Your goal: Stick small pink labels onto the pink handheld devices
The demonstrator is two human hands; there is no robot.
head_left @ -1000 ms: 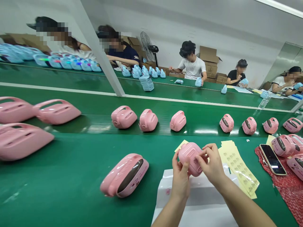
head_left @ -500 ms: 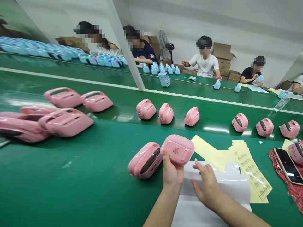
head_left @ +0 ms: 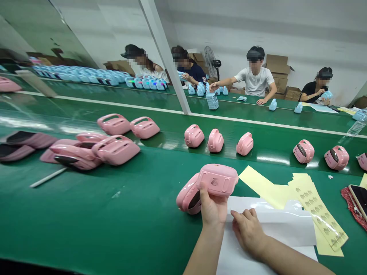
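My left hand (head_left: 213, 210) grips a pink plastic device (head_left: 219, 179), thumb on its face and fingers underneath. A small block of dark print shows on the side turned toward me. Just behind and left of it, a second pink device (head_left: 187, 194) with a dark window lies on the table, partly hidden. My right hand (head_left: 249, 231) is low over a glossy white sheet (head_left: 286, 229), thumb and forefinger closed together. What they pinch, if anything, is too small to make out. Right of it lies a pale yellow sheet of printed stickers (head_left: 318, 210).
Several pink handled devices (head_left: 117, 151) cluster at the left by a white stick (head_left: 48, 177); others stand in a row along the belt (head_left: 269, 147). A phone (head_left: 358, 198) lies on red material at right. Across the line, co-workers (head_left: 255, 80) sit among light-blue devices. A white post (head_left: 169, 61) rises between.
My right hand has gone from fingers apart near the device to a closed pinch lower over the white sheet. The view has swung left. A co-worker in white now reaches toward the blue stack.
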